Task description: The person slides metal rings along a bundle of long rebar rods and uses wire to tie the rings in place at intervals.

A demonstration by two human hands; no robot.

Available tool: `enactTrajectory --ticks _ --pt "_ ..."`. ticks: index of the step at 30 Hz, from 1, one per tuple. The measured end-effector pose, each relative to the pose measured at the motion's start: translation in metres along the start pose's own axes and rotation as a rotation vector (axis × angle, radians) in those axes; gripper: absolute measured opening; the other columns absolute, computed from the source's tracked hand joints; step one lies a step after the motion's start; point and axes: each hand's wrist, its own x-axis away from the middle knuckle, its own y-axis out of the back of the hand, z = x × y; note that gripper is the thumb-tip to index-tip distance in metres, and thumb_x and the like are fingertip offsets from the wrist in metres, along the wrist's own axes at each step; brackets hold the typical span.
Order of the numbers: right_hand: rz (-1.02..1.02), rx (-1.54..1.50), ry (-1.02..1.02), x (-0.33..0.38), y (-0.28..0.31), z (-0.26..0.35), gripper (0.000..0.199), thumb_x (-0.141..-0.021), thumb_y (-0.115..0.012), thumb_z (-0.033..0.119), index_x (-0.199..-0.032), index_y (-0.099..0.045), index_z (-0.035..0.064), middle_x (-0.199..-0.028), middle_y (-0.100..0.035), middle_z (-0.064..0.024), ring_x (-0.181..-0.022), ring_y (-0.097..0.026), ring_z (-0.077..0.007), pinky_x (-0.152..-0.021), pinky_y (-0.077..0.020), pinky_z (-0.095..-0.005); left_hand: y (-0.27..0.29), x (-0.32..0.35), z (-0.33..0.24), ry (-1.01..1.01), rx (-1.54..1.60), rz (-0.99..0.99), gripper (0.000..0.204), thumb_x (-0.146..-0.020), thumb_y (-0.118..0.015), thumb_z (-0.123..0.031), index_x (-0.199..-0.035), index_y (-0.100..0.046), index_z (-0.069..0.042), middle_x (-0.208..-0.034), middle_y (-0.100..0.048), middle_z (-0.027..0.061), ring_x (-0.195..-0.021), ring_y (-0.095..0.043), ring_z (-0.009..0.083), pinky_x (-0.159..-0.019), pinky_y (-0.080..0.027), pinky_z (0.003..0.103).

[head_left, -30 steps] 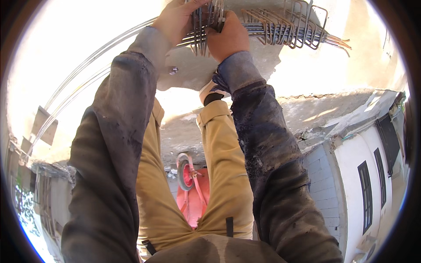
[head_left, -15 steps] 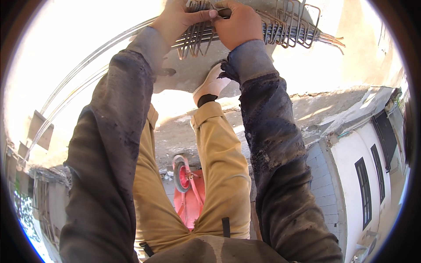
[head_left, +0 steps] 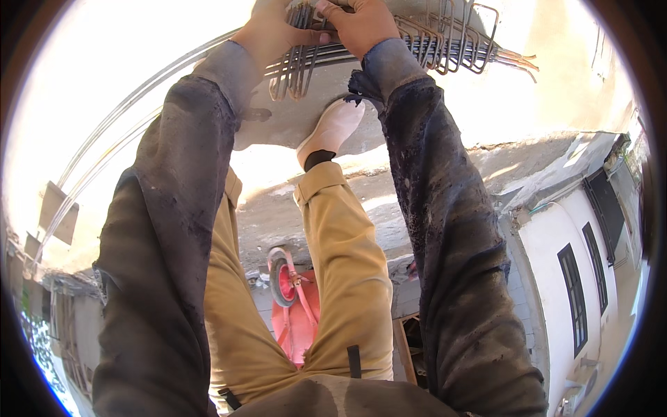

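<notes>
- Khaki trousers (head_left: 333,278) fill the nearest part of the view; the person stands bent forward, and one pale shoe (head_left: 332,128) rests on a grey concrete slab edge (head_left: 292,125).
- Dark, dust-marked sleeves (head_left: 445,229) run from the lower edge up to the work zone; both arms are stretched forward, evidently so the hands can reach the steel at the top of the picture.
- Left hand (head_left: 272,31): fingers closed around the near end of the rebar stirrup bundle (head_left: 389,42), gripping several rusty loops at once. This grip appears to steady the bundle.
- Right hand (head_left: 358,21): fingers curled over and pinching the top of the stirrup loops just beside the left hand. The hands almost touch, which keeps the loops aligned.
- Rebar stirrup bundle: rusty bent-steel rectangles threaded on long straight bars, lying across the slab edge at the upper centre; the bar ends (head_left: 517,61) project to the right.
- Long thin bars (head_left: 125,118) curve away to the left from the bundle.
- Below, well apart: a red wheelbarrow (head_left: 295,313) on the ground between the legs.
- Farthest: a white building wall (head_left: 556,236) with dark windows at the right.
</notes>
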Motion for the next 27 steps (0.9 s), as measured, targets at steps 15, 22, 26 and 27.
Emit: enactTrajectory --ticks 15,22,26,27 --pt "0.244 1.047 0.038 -0.039 0.065 -0.016 0.045 -0.073 -0.062 0.038 -0.096 -0.062 -0.0009 -0.096 -0.06 -0.0256 -0.092 -0.058 -0.0375 -0.079 -0.0451 -0.0422 -0.001 -0.008 0.016 0.004 0.18 -0.06 0.08 -0.07 -0.063 0.008 -0.137 -0.018 0.002 -0.09 -0.061 0.0131 -0.08 -0.06 0.0183 -0.072 -0.051 0.027" --pt "0.455 1.209 -0.215 -0.062 0.043 -0.026 0.045 -0.069 -0.067 0.03 -0.102 -0.061 0.0001 -0.091 -0.064 -0.0174 -0.082 -0.063 -0.0288 -0.073 -0.0486 -0.0356 -0.003 -0.007 0.007 0.008 0.115 -0.024 0.08 -0.072 -0.063 0.006 -0.136 -0.015 0.005 -0.092 -0.062 0.0157 -0.081 -0.061 0.0195 -0.072 -0.051 0.028" --pt "0.449 1.264 -0.246 -0.08 0.04 -0.038 0.055 -0.061 -0.069 0.032 -0.106 -0.062 0.0012 -0.095 -0.064 -0.0178 -0.079 -0.063 -0.0274 -0.069 -0.0493 -0.0346 0.005 -0.008 0.017 -0.062 0.149 0.001 0.078 -0.071 -0.064 0.005 -0.134 -0.018 0.008 -0.089 -0.063 0.0143 -0.079 -0.061 0.0189 -0.071 -0.051 0.027" --pt "0.511 1.283 -0.297 -0.087 0.039 -0.036 0.054 -0.061 -0.069 0.032 -0.106 -0.062 0.0023 -0.094 -0.064 -0.0163 -0.078 -0.062 -0.0274 -0.069 -0.0486 -0.0347 0.006 -0.01 0.019 -0.071 0.15 0.002 0.078 -0.071 -0.064 0.005 -0.134 -0.018 0.008 -0.089 -0.063 0.0139 -0.079 -0.061 0.0186 -0.071 -0.051 0.027"
